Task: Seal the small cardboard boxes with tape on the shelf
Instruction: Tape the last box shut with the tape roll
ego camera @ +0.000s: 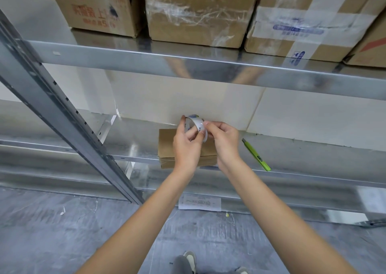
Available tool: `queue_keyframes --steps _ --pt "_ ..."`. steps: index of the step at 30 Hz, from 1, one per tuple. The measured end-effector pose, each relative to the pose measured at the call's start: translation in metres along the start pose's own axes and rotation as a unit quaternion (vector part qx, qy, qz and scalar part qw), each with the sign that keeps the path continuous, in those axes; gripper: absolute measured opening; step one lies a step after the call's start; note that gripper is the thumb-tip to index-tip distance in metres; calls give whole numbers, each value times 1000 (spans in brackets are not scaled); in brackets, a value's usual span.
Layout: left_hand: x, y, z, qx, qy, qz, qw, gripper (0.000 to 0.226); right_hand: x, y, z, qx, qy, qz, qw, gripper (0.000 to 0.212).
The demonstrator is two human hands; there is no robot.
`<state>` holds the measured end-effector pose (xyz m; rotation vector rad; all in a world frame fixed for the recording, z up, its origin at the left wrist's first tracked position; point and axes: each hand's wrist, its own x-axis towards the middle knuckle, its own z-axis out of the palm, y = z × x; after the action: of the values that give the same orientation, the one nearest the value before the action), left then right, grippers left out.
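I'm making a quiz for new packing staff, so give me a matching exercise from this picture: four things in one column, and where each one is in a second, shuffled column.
Things:
1. roll of tape
2. small cardboard box
3. green utility knife
4. printed paper slip

Places:
A. lying on the shelf to the right of the hands
B. on the floor below the shelf
C. held between the left hand and the right hand
D. on the shelf, under the hands

Pairs: 1-C, 2-D, 3-A, 4-B
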<state>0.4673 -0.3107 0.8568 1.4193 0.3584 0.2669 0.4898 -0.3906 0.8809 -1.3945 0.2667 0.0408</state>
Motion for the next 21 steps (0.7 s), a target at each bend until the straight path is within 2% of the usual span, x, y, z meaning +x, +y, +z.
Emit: queue_keyframes --steps 7,10,12,14,15,16,19,21 --pt "-3 -2 1 10 13 2 1000 72 0 9 7 22 33 6 999 3" --pt "0 -3 -3 -2 15 -13 1000 72 -2 10 12 29 23 2 999 5" --pt "2 -2 -5 -24 16 -18 999 71 0 9 14 74 8 16 997 23" --pt "6 0 -9 -27 15 -13 999 71 5 10 14 194 -6 68 979 50" --pt "7 1 -11 -22 11 -9 1000 71 8 11 15 227 -13 88 970 55" --pt "8 2 -15 -13 6 -7 1000 71 10 13 18 225 -19 100 969 55" --pt "14 3 -30 29 1 0 1000 67 12 21 26 118 -57 119 984 53" --pt "25 6 -50 64 26 7 998 63 13 26 20 53 -86 129 987 59"
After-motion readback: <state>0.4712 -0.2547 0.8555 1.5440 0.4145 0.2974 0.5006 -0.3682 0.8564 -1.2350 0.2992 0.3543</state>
